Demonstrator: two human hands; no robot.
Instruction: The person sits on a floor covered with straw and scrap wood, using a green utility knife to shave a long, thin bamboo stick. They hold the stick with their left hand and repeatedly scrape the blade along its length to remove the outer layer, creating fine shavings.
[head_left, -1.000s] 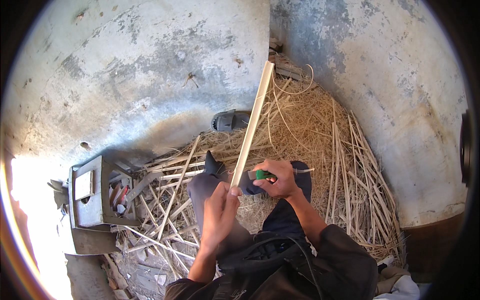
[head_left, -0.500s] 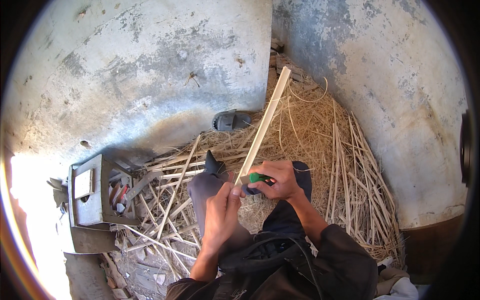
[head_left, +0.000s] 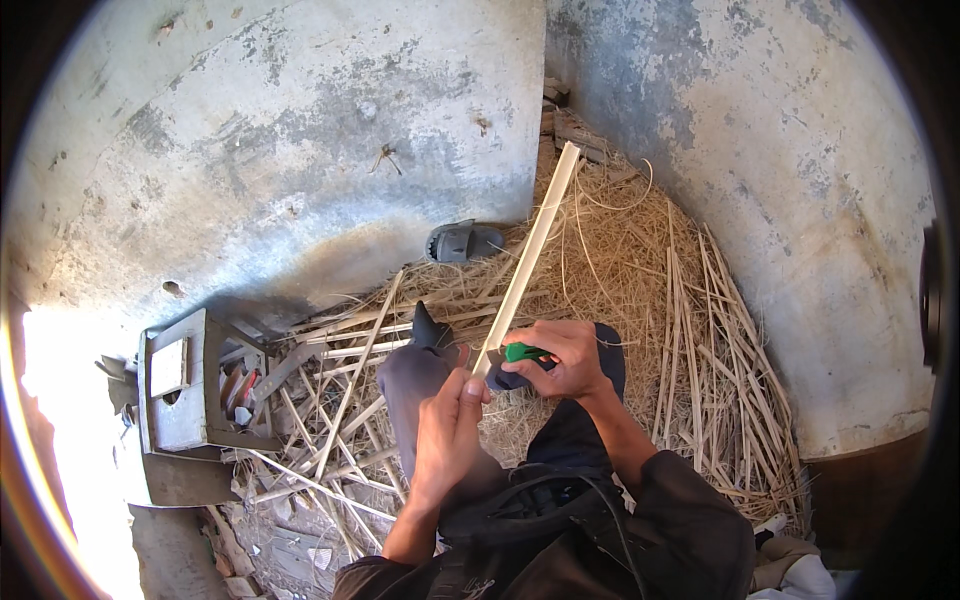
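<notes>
A long pale split-bamboo strip (head_left: 530, 255) slants up and away from my lap. My left hand (head_left: 450, 415) is closed round its near end, with the thumb lying along it. My right hand (head_left: 567, 362) grips the green handle of a knife (head_left: 524, 352). Its short blade points left and meets the strip's right side just above my left fingers. Exactly how deep the edge sits cannot be made out. Both hands are close together over my bent legs.
Straw-like shavings (head_left: 610, 250) cover the floor, with several loose strips (head_left: 715, 380) on the right and more on the left. A grey slipper (head_left: 463, 241) lies by the wall (head_left: 300, 130). At left stands a wooden box (head_left: 180, 385) with tools inside.
The strip's far end has come slightly nearer to me. The knife has shifted a little up and right along the strip, while my left hand keeps its hold.
</notes>
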